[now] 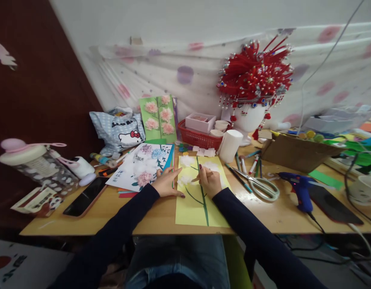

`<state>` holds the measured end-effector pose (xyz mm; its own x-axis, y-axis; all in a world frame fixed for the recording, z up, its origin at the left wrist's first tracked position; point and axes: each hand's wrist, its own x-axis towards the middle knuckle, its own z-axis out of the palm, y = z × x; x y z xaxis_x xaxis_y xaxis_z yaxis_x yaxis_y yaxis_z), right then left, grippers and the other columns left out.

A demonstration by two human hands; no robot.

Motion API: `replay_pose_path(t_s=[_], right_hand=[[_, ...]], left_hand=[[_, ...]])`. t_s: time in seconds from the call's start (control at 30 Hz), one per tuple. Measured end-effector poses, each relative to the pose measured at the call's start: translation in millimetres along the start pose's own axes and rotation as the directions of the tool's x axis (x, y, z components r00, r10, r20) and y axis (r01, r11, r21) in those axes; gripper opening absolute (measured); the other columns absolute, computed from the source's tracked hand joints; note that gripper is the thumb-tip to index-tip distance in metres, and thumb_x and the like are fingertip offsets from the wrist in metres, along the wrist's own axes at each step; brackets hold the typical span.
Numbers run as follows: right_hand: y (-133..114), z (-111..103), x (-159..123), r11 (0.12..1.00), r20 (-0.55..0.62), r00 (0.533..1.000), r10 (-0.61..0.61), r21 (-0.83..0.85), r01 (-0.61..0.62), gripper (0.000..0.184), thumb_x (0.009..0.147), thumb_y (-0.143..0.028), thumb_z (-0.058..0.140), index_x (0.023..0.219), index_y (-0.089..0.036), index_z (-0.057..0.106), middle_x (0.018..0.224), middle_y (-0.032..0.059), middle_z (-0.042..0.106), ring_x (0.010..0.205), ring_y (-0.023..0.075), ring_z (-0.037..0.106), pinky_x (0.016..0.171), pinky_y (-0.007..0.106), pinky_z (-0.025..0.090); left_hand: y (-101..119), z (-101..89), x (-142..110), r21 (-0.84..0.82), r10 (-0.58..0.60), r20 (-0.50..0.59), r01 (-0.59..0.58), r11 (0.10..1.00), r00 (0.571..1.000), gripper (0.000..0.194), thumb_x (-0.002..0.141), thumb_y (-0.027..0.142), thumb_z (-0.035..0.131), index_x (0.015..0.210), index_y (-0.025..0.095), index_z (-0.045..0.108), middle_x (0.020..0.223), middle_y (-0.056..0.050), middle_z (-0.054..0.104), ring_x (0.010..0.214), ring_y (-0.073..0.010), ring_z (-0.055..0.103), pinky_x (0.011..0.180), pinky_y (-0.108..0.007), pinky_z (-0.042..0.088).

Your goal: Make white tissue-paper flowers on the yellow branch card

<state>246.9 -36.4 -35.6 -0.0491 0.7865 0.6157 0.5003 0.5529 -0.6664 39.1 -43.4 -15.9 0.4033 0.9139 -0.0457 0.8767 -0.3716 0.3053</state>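
A yellow sheet (188, 214) lies upright before me, bearing a painted green stem (206, 210) with curved branches. White fluffy tufts (187, 161) sit on its upper part. My left hand (167, 183) rests at the sheet's left edge, thumb and fingers spread apart. Over the middle of the sheet, my right hand (209, 181) pinches a thin light-brown stick (195, 180). Its tip points left toward a lower white tuft; whether it touches is unclear. Fingers of the right hand partly cover the stem and the tufts behind it.
Left lie flower-decorated white paper (134, 164) and a phone (86, 196). Scissors (265, 188), pens and a blue glue gun (301, 190) are at right. Behind stand a white roll (230, 145), a red basket (200, 138) and a green flower card (157, 134).
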Motion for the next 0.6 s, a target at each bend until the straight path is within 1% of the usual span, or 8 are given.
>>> replay_pose_path(t_s=[0.17,0.3,0.33,0.4,0.5,0.6], right_hand=[[3.5,4.6,0.5,0.999,0.028,0.999,0.041,0.023,-0.042,0.056,0.095,-0.056,0.030,0.058,-0.020,0.051,0.041,-0.0014,0.051,0.037,0.0093,0.049,0.044,0.020,0.038],[6.2,6.5,3.2,0.977,0.012,0.986,0.168,0.131,-0.168,0.058,0.092,-0.062,0.032,0.058,-0.019,0.052,0.037,-0.0021,0.048,0.032,0.0098,0.046,0.039,0.021,0.036],[6.0,5.8,3.9,0.968,-0.006,0.980,0.198,0.160,-0.194,0.059,0.091,-0.063,0.033,0.057,-0.019,0.052,0.036,-0.0020,0.048,0.032,0.0099,0.045,0.038,0.021,0.035],[4.5,3.3,4.9,0.957,-0.061,0.972,0.226,0.201,-0.209,0.060,0.091,-0.063,0.035,0.054,-0.018,0.052,0.036,-0.0015,0.047,0.032,0.0100,0.045,0.037,0.021,0.034],[2.0,-0.6,5.8,0.957,-0.173,0.959,0.223,0.226,-0.182,0.062,0.090,-0.062,0.036,0.049,-0.018,0.051,0.034,-0.0012,0.046,0.032,0.0097,0.045,0.037,0.021,0.034],[1.6,-1.7,6.0,0.954,-0.233,0.945,0.230,0.243,-0.173,0.063,0.090,-0.061,0.036,0.048,-0.018,0.051,0.032,-0.0017,0.044,0.030,0.0093,0.042,0.035,0.022,0.033]], left_hand=[[-1.7,3.1,1.0,-0.001,0.009,0.013,-0.009,1.000,1.000,0.113,0.055,0.069,0.074,0.147,0.022,0.030,0.148,-0.016,0.038,0.138,-0.0407,0.024,0.107,-0.056,0.018],[-3.2,3.7,0.5,-0.014,0.001,0.005,-0.001,1.000,1.000,0.113,0.055,0.069,0.074,0.147,0.020,0.031,0.147,-0.017,0.040,0.137,-0.0398,0.026,0.107,-0.057,0.018],[-3.3,3.7,0.4,-0.016,0.002,0.001,-0.002,1.000,1.000,0.113,0.055,0.069,0.074,0.147,0.020,0.031,0.147,-0.017,0.040,0.137,-0.0399,0.026,0.107,-0.057,0.018],[-3.5,3.6,0.6,-0.021,0.014,-0.005,-0.015,1.000,1.000,0.111,0.056,0.070,0.072,0.147,0.020,0.032,0.146,-0.016,0.041,0.136,-0.0402,0.027,0.107,-0.057,0.018],[-4.2,3.5,1.2,-0.024,0.026,-0.010,-0.026,0.999,1.000,0.109,0.057,0.071,0.071,0.146,0.021,0.034,0.146,-0.014,0.043,0.135,-0.0405,0.028,0.107,-0.056,0.018],[-5.3,4.0,1.5,-0.023,0.032,-0.018,-0.032,0.999,0.999,0.106,0.057,0.070,0.071,0.145,0.022,0.034,0.145,-0.014,0.044,0.134,-0.0402,0.030,0.107,-0.056,0.019]])
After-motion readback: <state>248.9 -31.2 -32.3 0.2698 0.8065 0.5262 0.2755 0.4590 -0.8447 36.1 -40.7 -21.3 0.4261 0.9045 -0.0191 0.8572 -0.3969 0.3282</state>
